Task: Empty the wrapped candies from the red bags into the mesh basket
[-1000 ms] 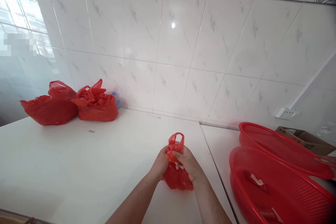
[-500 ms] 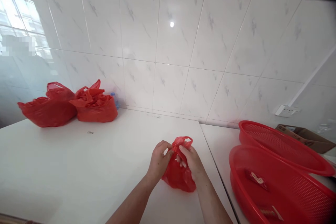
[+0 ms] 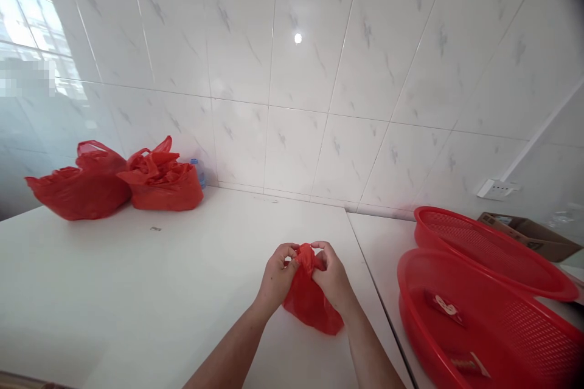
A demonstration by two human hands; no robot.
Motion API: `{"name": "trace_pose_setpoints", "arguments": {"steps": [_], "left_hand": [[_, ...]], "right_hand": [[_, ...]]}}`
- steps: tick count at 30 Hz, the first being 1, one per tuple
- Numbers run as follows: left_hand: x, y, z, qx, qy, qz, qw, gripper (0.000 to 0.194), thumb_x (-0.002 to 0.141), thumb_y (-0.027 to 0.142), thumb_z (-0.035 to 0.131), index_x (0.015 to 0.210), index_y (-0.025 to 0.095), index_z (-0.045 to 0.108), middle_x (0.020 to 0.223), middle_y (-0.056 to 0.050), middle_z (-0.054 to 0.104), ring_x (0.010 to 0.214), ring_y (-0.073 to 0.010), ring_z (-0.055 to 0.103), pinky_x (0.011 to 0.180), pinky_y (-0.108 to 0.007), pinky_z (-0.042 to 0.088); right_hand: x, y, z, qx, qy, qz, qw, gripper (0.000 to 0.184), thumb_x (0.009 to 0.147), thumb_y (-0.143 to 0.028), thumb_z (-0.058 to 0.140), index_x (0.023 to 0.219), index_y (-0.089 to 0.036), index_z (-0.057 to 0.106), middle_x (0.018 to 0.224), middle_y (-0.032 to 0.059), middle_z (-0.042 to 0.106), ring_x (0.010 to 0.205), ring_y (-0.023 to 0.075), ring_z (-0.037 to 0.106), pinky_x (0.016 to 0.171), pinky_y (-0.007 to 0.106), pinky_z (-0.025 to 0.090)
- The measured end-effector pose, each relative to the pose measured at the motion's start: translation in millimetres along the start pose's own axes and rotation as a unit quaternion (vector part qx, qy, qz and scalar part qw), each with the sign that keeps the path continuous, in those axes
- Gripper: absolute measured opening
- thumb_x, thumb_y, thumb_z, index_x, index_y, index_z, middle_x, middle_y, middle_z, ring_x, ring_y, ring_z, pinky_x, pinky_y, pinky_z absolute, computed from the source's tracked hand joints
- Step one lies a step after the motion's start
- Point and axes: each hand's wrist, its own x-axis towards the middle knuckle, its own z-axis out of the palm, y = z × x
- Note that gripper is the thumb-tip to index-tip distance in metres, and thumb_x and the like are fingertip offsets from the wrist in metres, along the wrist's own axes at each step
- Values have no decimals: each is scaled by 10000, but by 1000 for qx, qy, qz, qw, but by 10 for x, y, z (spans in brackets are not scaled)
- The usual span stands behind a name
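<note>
A small red plastic bag [image 3: 310, 307] rests on the white tabletop in front of me, its top gathered and twisted. My left hand [image 3: 277, 273] pinches the gathered neck from the left, thumb and index finger on the plastic. From the right, my right hand [image 3: 331, 273] grips the other side of the neck, with its fingers curled round the plastic. The bag's body hangs below both hands and touches the table. What lies inside the bag is hidden.
Two fuller red plastic bags [image 3: 166, 191] stand at the back left, with a blue-capped bottle [image 3: 196, 171] behind them. To the right are two red plastic baskets [image 3: 406, 298]; the nearer holds small red packets [image 3: 447, 307]. A cardboard box [image 3: 524, 236] sits behind. Tiled wall [image 3: 296, 146] bounds the table.
My right hand has shifted its fingers up to the neck. The loop that stuck out at the bag's top is now drawn in, and the neck is bunched between my hands.
</note>
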Motion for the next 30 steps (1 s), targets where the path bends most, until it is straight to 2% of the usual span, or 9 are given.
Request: {"name": "trace_pose_setpoints", "arguments": {"steps": [3, 5, 8, 11, 15, 18, 21, 25, 30], "left_hand": [[-30, 46, 25, 24, -11, 18, 999, 90, 739, 262, 570, 662, 215, 559, 1147, -48, 588, 932, -212, 559, 747, -311, 434], [-46, 60, 39, 54, -20, 30, 998, 104, 758, 250, 536, 662, 218, 556, 1151, -42, 577, 940, -209, 549, 751, -312, 423], [-58, 51, 47, 61, -18, 32, 997, 101, 756, 231, 522, 663, 222, 561, 1114, -40, 584, 911, -203, 544, 738, -307, 411], [-54, 21, 36, 57, -8, 32, 998, 83, 733, 215, 536, 653, 220, 558, 1062, -41, 593, 891, -200, 541, 716, -294, 407], [-39, -24, 1, 87, 0, 41, 995, 111, 748, 191, 498, 662, 224, 560, 1058, -32, 586, 891, -194, 547, 707, -293, 408], [-29, -53, -29, 113, 4, 51, 992, 140, 746, 154, 476, 666, 228, 566, 1056, -30, 589, 930, -197, 545, 751, -304, 401], [-24, -77, -46, 127, 7, 54, 990, 147, 741, 144, 482, 672, 232, 578, 1058, -30, 595, 954, -204, 541, 788, -317, 391], [-31, -104, -44, 144, 6, 57, 988, 151, 753, 148, 479, 696, 234, 591, 1058, -36, 596, 957, -208, 542, 794, -321, 397], [-58, -132, -65, 159, -5, 54, 986, 137, 772, 165, 474, 685, 231, 557, 1056, -24, 589, 964, -200, 540, 775, -303, 408]], "right_hand": [[95, 182, -34, -64, 97, -18, 993, 288, 629, -172, 566, 889, -286, 614, 600, -48, 510, 520, 129, 427, 474, 242, 308], [136, 268, -49, -87, 104, -10, 991, 235, 640, -164, 522, 822, -278, 620, 610, -36, 550, 497, 129, 430, 450, 245, 287], [135, 272, -38, -54, 57, -13, 997, 240, 648, -153, 466, 779, -258, 637, 674, -15, 624, 543, 143, 493, 469, 250, 326], [85, 158, -22, 31, -11, -13, 999, 296, 640, -140, 468, 832, -246, 667, 793, 0, 672, 703, 181, 583, 592, 276, 430], [15, 14, -64, 158, -82, 54, 983, 310, 664, -190, 598, 962, -244, 663, 969, 33, 680, 849, 221, 621, 732, 337, 480], [-11, -15, -117, 244, -96, 88, 961, 290, 697, -294, 661, 979, -230, 641, 928, 50, 677, 797, 209, 623, 721, 344, 484], [-9, -4, -140, 276, -113, 92, 950, 229, 727, -329, 661, 923, -219, 619, 821, 25, 646, 708, 173, 598, 665, 316, 475], [17, 25, -120, 266, -118, 72, 954, 188, 680, -221, 681, 848, -216, 596, 822, -2, 610, 696, 141, 565, 645, 275, 451], [70, 94, -88, 250, -116, 75, 958, 204, 643, -84, 597, 784, -227, 559, 767, -46, 569, 631, 109, 524, 572, 233, 401]]}}
